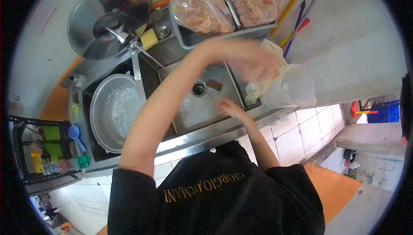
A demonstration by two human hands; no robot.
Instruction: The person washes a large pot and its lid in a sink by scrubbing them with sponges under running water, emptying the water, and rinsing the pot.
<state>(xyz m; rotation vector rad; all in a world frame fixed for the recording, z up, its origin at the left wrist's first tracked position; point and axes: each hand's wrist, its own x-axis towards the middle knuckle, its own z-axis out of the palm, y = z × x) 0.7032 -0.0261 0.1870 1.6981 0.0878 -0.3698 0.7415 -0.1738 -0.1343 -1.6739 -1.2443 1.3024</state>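
Note:
My left arm reaches across the sink (189, 114) to its right end. Smeared by motion, my left hand (258, 63) is over a pale, crumpled cloth-like piece (257, 89) beside a translucent plastic tub (297, 86). Whether its fingers grip that piece cannot be made out. Over the right basin, close to the front rim, my right hand (230, 108) has its fingers apart and nothing visible in them. Behind it in the basin are a round drain (198, 88) and a small brown rectangular piece (214, 85).
A large metal pot (95, 119) with whitish liquid fills the left basin. Behind stand a big round lid (79, 24), a yellow sponge (149, 39) and a grey bin (185, 41) with bagged meat (202, 11) and a whisk (232, 9). A blue ladle (75, 132) lies left.

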